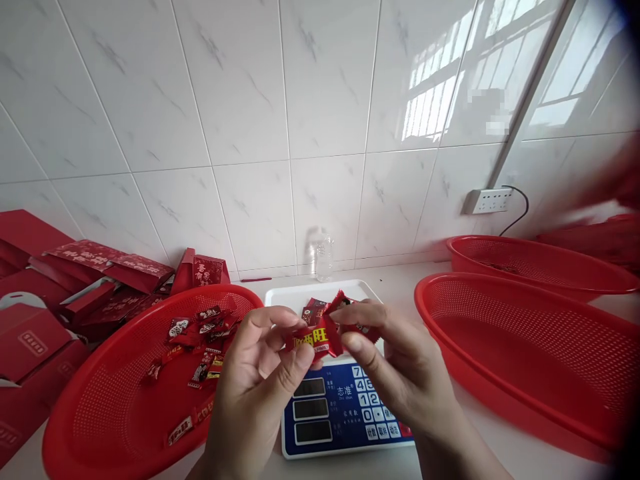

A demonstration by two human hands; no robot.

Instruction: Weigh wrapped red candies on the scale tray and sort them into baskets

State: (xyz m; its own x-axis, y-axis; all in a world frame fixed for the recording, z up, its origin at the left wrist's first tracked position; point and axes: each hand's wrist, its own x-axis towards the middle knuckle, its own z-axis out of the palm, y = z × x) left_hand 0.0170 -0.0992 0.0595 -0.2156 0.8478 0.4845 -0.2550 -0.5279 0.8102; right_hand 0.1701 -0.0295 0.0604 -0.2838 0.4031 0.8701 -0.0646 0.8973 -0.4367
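Note:
Over the scale, my left hand is closed around a small red wrapped candy with yellow characters, pinched between thumb and fingers. My right hand pinches at the right end of that wrapper with thumb and index finger. More dark red candy packets lie behind my fingers on the white pan of the digital scale; my hands partly hide them. Below my hands, the scale's blue panel shows dark displays on the left and number keys on the right.
On the left, a red oval basket holds several scattered candies. Red printed boxes pile up beyond it. Two red baskets stand on the right. A clear bottle is by the wall; a blurred red shape shows far right.

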